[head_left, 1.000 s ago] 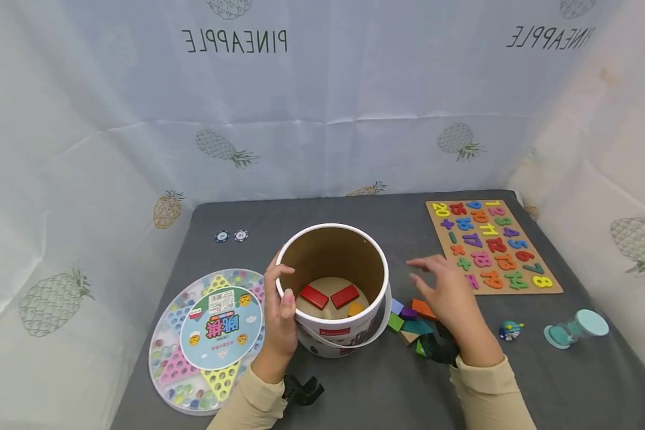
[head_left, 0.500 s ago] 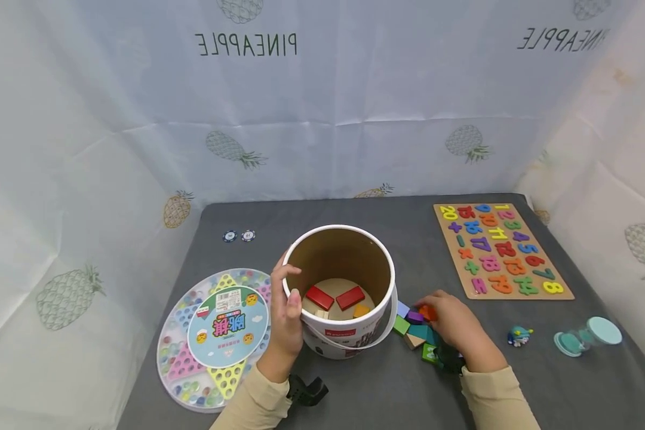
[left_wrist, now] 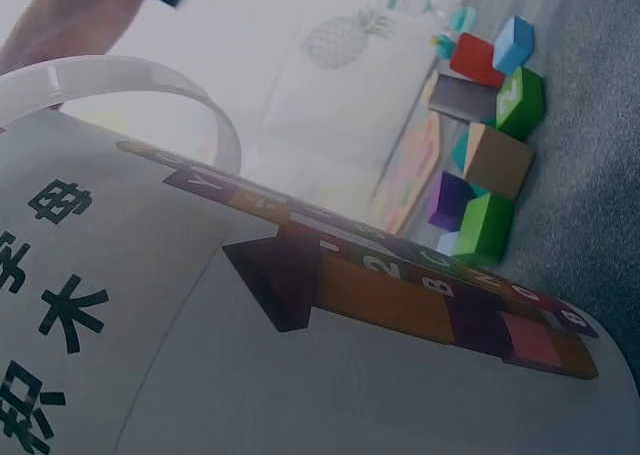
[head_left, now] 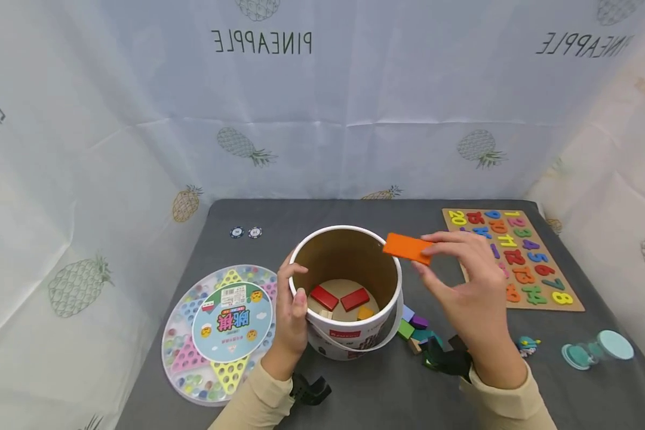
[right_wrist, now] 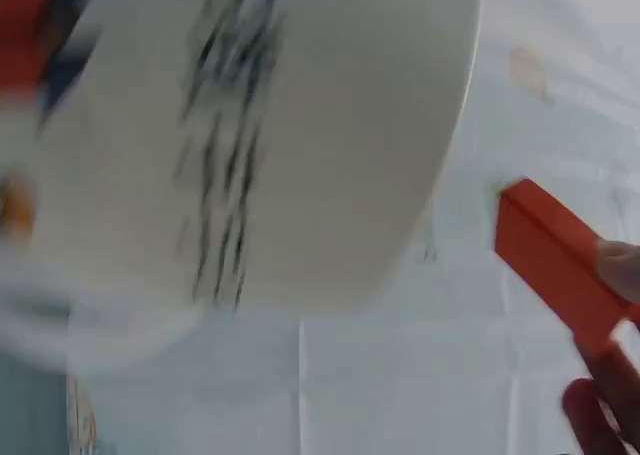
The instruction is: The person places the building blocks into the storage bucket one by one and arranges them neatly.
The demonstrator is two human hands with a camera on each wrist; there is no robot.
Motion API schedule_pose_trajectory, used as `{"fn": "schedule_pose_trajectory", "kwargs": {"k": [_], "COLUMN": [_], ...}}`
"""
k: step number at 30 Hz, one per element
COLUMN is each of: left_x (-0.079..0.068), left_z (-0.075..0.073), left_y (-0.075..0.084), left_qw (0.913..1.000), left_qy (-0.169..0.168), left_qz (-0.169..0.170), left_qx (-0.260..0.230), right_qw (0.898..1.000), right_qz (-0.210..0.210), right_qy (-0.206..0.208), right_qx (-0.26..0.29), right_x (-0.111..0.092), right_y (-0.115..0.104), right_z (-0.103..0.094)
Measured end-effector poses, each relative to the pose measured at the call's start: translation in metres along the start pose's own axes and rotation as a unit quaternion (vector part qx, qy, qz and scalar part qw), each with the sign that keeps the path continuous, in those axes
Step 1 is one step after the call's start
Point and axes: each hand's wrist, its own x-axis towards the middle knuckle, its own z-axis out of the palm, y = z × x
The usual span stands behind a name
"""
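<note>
My left hand (head_left: 292, 316) grips the near left wall of a white bucket (head_left: 349, 334), thumb over the rim. Two red blocks (head_left: 355, 299), an orange-yellow block (head_left: 364, 313) and a small pale block (head_left: 326, 313) lie on the bucket's floor. Between thumb and fingers, my right hand (head_left: 473, 286) pinches an orange rectangular block (head_left: 407, 248), whose free end overlaps the bucket's right rim in the head view. The same orange block (right_wrist: 555, 260) shows beside the bucket wall in the right wrist view. On the table right of the bucket sits a pile of coloured blocks (left_wrist: 490, 160), partly hidden by my right wrist in the head view.
A Chinese checkers board (head_left: 220, 334) lies left of the bucket, with two poker chips (head_left: 245, 232) behind it. A wooden number puzzle board (head_left: 537, 257) is at the back right. A small toy figure (head_left: 527, 345) and a teal hourglass (head_left: 596, 350) stand at the right.
My right hand reached down to the block pile, took the orange block and lifted it up and left to the bucket's rim. The left hand keeps its hold on the bucket.
</note>
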Motion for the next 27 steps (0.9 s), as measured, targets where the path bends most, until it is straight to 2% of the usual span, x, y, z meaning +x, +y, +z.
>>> {"fn": "schedule_pose_trajectory", "kwargs": {"k": [3, 6, 8, 10, 13, 15, 17, 19, 21, 23, 24, 25, 27], "left_x": [0.0, -0.001, -0.001, -0.001, -0.001, 0.0, 0.0, -0.001, -0.001, -0.001, -0.001, -0.001, -0.001], "left_z": [0.0, 0.001, 0.001, 0.001, 0.0, 0.001, 0.0, 0.001, 0.0, 0.0, 0.0, 0.001, 0.001], "left_y": [-0.001, -0.002, -0.002, -0.002, -0.001, -0.001, -0.001, -0.001, 0.0, 0.0, 0.001, 0.001, 0.001], "left_qw": [1.0, 1.0, 0.9999, 1.0, 1.0, 1.0, 1.0, 0.9999, 0.9999, 0.9999, 1.0, 1.0, 1.0], "left_qy": [-0.001, -0.004, -0.002, -0.001, 0.003, 0.005, 0.007, 0.009, 0.009, 0.008, 0.008, 0.006, 0.003], "left_qz": [-0.004, -0.003, -0.003, -0.003, -0.003, -0.003, -0.004, -0.004, -0.004, -0.005, -0.004, -0.005, -0.008], "left_qx": [-0.003, -0.008, -0.009, -0.008, -0.001, 0.002, 0.006, 0.005, 0.006, 0.005, 0.003, 0.002, -0.001], "right_qw": [0.998, 0.99, 0.985, 0.986, 0.99, 0.986, 0.972, 0.942, 0.907, 0.88, 0.872, 0.87, 0.869], "right_qz": [-0.009, 0.032, 0.057, 0.07, 0.102, 0.136, 0.173, 0.187, 0.183, 0.182, 0.183, 0.185, 0.189], "right_qy": [-0.063, -0.135, -0.159, -0.145, -0.093, -0.094, -0.156, -0.257, -0.353, -0.412, -0.426, -0.433, -0.435], "right_qx": [0.021, 0.018, 0.025, 0.04, 0.038, 0.013, -0.042, -0.103, -0.141, -0.154, -0.153, -0.149, -0.139], "right_x": [0.001, -0.005, -0.008, -0.01, -0.012, -0.017, -0.026, -0.037, -0.049, -0.06, -0.065, -0.069, -0.074], "right_y": [-0.008, -0.006, -0.002, 0.004, 0.021, 0.037, 0.053, 0.066, 0.076, 0.082, 0.086, 0.088, 0.093], "right_z": [0.018, 0.032, 0.036, 0.035, 0.033, 0.033, 0.036, 0.042, 0.05, 0.058, 0.061, 0.064, 0.067]}}
